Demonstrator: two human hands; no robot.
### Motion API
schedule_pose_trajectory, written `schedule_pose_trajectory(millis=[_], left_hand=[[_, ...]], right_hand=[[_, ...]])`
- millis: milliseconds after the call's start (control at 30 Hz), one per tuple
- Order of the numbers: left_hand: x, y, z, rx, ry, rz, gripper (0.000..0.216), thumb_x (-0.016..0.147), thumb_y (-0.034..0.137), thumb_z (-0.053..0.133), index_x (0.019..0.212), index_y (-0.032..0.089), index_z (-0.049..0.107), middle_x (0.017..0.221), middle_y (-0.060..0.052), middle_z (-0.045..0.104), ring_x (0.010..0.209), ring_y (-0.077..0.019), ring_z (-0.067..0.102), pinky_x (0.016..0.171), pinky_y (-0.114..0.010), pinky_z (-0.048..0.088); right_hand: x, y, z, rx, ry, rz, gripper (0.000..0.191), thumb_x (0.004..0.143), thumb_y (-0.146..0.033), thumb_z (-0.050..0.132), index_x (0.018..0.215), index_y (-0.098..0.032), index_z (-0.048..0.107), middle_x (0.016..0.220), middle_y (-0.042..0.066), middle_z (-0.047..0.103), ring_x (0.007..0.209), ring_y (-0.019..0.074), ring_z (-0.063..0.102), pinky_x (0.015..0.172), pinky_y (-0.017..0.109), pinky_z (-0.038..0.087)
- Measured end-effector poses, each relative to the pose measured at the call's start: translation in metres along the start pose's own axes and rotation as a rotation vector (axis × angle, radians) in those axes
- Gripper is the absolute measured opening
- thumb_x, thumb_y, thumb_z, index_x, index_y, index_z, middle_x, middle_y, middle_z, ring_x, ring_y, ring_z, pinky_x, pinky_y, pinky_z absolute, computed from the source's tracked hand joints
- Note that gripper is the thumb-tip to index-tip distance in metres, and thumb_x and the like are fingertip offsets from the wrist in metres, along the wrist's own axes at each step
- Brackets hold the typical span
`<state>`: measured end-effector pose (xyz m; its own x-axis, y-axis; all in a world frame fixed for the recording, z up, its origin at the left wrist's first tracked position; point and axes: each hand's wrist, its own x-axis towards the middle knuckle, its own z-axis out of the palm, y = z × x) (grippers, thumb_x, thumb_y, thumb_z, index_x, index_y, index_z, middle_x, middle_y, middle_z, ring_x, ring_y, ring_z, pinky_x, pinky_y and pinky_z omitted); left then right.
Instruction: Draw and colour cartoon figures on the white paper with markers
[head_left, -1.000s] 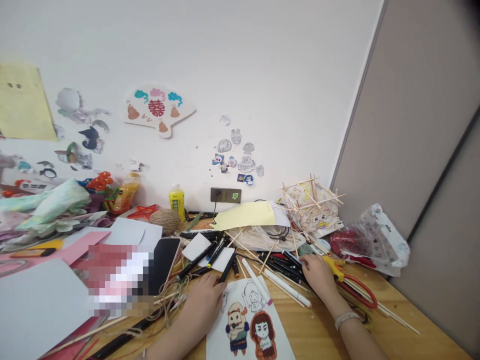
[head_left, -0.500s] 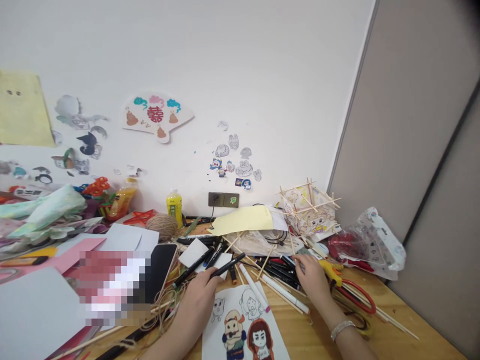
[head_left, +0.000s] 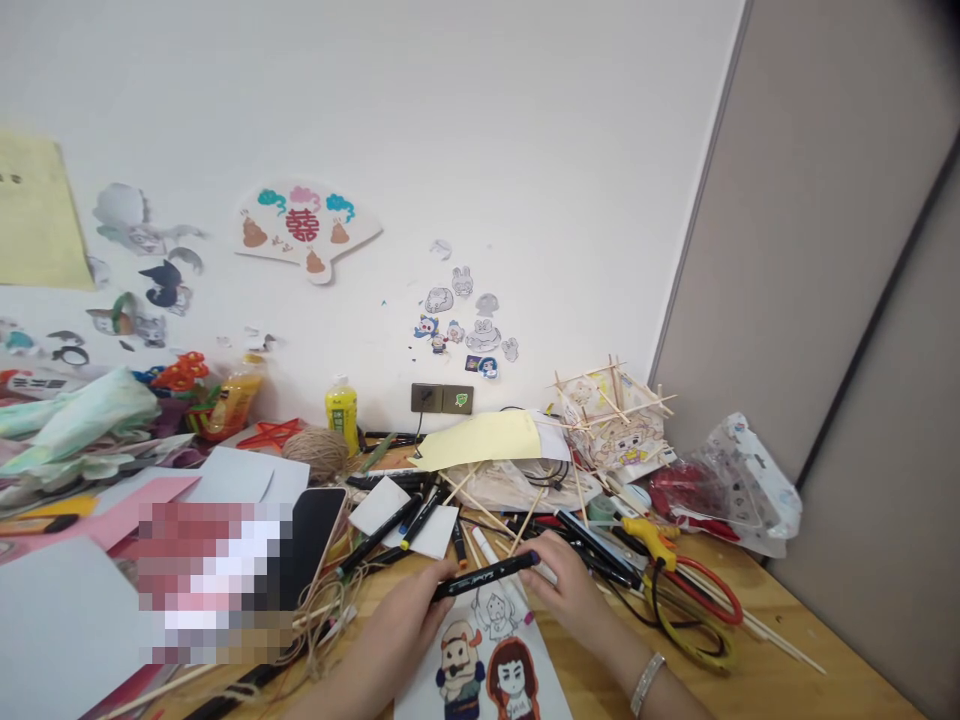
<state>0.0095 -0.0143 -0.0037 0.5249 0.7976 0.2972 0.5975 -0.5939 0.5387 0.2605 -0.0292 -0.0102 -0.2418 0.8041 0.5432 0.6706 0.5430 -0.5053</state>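
Note:
A black marker (head_left: pixel 484 577) with a dark blue or purple end is held level above the drawing sheet. My left hand (head_left: pixel 412 608) is closed on its left end. The fingers of my right hand (head_left: pixel 566 592), which has a bracelet at the wrist, pinch its right end. Below them lies a white sheet (head_left: pixel 551 697) with cartoon figures, two coloured in and others in outline, partly covered by my left hand. A white marker (head_left: pixel 486 545) lies just behind the black one. Several black markers (head_left: pixel 592 540) are heaped beyond my right hand.
Yellow-handled scissors (head_left: pixel 652 543) and thin wooden sticks (head_left: pixel 784 640) lie on the right. A stick-framed paper lantern (head_left: pixel 619 430) stands by the wall. Left are a phone (head_left: pixel 319 540), loose twine (head_left: pixel 322 620) and paper sheets (head_left: pixel 67 620). A yellow bottle (head_left: pixel 343 412) stands behind.
My right hand has come left from the marker heap to the black marker's right end. The marker, in my left hand, has moved right and lower, over the sheet. The view has shifted slightly.

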Motion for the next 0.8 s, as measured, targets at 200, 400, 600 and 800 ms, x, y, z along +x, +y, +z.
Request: schedule_pose_trajectory(millis=[200,400,600,800], left_hand=[[0.000,-0.010,0.002,0.105,0.119,0.095,0.026,0.088,0.024,0.041,0.108,0.022,0.057,0.108,-0.008,0.068,0.099,-0.0216,0.064,0.087,-0.033,0.050],[0.000,-0.017,0.006,0.220,0.218,0.188,0.025,0.089,0.022,0.044,0.110,0.022,0.057,0.105,-0.007,0.070,0.096,-0.0223,0.066,0.083,-0.033,0.054],[-0.001,-0.019,0.007,0.275,0.247,0.224,0.022,0.090,0.022,0.046,0.109,0.020,0.056,0.105,-0.008,0.070,0.095,-0.0224,0.067,0.081,-0.033,0.055],[0.000,-0.019,0.006,0.315,0.282,0.281,0.022,0.092,0.023,0.044,0.108,0.019,0.057,0.103,-0.009,0.070,0.092,-0.0225,0.067,0.078,-0.033,0.056]], right_hand=[[0.000,-0.002,-0.003,-0.064,-0.025,-0.049,0.014,0.090,-0.026,0.049,0.094,-0.019,0.061,0.088,0.006,0.064,0.084,0.0224,0.057,0.075,0.033,0.044],[0.000,0.002,-0.003,-0.137,-0.052,-0.072,0.014,0.090,-0.025,0.049,0.091,-0.018,0.061,0.086,0.007,0.064,0.081,0.0225,0.056,0.073,0.034,0.043],[0.000,0.005,-0.002,-0.178,-0.075,-0.087,0.015,0.091,-0.027,0.049,0.089,-0.018,0.060,0.082,0.007,0.063,0.080,0.0223,0.056,0.073,0.034,0.042],[0.000,0.007,-0.002,-0.207,-0.071,-0.103,0.020,0.093,-0.029,0.045,0.089,-0.017,0.060,0.081,0.007,0.063,0.079,0.0223,0.055,0.072,0.034,0.042]])
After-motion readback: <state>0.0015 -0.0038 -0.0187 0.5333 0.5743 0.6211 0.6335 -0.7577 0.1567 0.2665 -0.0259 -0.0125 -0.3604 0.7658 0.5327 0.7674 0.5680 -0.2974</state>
